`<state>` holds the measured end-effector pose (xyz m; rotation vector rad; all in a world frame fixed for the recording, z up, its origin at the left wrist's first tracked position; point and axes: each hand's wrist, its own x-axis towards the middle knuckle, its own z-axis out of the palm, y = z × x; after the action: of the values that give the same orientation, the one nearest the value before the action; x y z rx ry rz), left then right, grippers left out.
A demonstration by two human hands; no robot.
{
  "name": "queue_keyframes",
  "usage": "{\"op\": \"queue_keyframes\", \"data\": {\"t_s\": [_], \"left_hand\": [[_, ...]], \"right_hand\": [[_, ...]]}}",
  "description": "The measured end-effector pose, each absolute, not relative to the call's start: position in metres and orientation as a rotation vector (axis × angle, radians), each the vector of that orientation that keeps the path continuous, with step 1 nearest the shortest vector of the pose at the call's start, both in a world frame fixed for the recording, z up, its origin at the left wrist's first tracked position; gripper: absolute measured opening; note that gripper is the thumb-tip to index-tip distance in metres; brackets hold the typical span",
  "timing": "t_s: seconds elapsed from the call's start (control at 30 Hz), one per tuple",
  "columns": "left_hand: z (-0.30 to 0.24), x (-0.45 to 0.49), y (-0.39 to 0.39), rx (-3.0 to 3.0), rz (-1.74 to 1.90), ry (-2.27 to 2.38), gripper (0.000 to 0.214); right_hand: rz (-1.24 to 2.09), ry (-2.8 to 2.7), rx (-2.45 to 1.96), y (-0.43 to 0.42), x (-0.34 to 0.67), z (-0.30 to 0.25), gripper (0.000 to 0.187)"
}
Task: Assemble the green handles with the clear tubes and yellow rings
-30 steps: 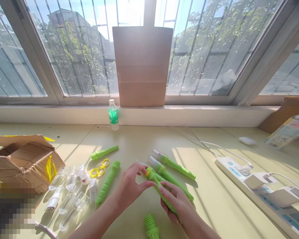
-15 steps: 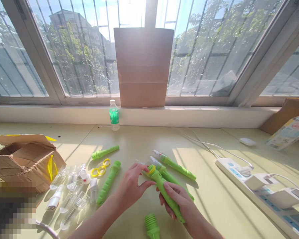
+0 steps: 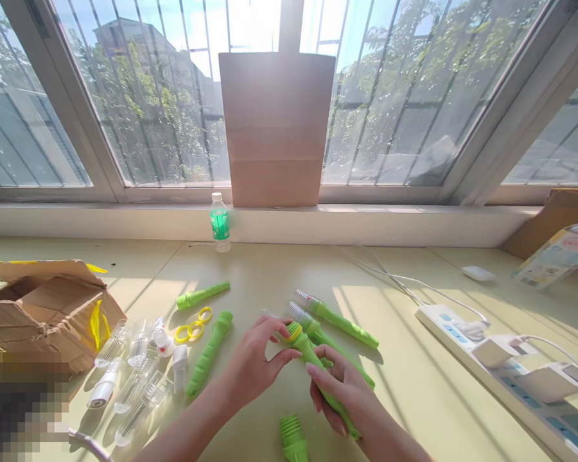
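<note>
A green tube-shaped handle [image 3: 309, 354] with bumpy sides lies slanted in my right hand [image 3: 347, 393], its fingers wrapped round the lower half. Around its threaded upper end sits a yellow ring [image 3: 296, 333]. My left hand [image 3: 253, 359] is closed on that ring, with thumb and forefinger at opposite sides of it. Just behind the held handle lie two green pieces with clear tips, one of them a whole stick [image 3: 344, 324]. Left of my left hand rest a green handle [image 3: 209, 356], a second one [image 3: 202, 295] and loose yellow rings [image 3: 196, 330].
Several clear plastic covers and white parts [image 3: 139, 378] lie by an open cardboard box [image 3: 87, 333]. A threaded green piece [image 3: 293, 436] is at the near edge. A power strip [image 3: 505, 385] with chargers runs along the right. A bottle [image 3: 220, 224] stands by the window.
My right hand's fingers have shifted on the green handle, now more bent and lifted at the knuckles. The yellow ring sits slightly lower around the threaded end. My left hand has barely moved.
</note>
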<state>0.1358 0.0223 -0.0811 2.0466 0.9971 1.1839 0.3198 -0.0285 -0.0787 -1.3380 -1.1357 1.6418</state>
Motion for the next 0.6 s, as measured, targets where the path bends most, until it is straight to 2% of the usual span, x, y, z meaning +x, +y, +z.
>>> {"op": "queue_keyframes", "data": {"t_s": [0.13,0.27,0.47,0.6], "left_hand": [[-0.0784,0.1344,0.0226,2.039,1.136,0.923,0.021],[-0.0773,0.1323,0.0233,2.052,1.073,0.933,0.028],[-0.0813,0.1306,0.0254,2.072,1.144,0.938,0.021],[-0.0833,0.1319,0.0259,2.083,1.152,0.951,0.021]], "right_hand": [[1.669,-1.123,-1.220,-0.0263,0.3205,-0.0736,0.034],[1.692,-1.135,-1.161,-0.0255,0.3213,-0.0709,0.038],[1.758,-1.134,-1.097,-0.0246,0.3249,-0.0740,0.038],[1.770,-1.093,-1.206,-0.0274,0.3238,-0.0735,0.038]]}}
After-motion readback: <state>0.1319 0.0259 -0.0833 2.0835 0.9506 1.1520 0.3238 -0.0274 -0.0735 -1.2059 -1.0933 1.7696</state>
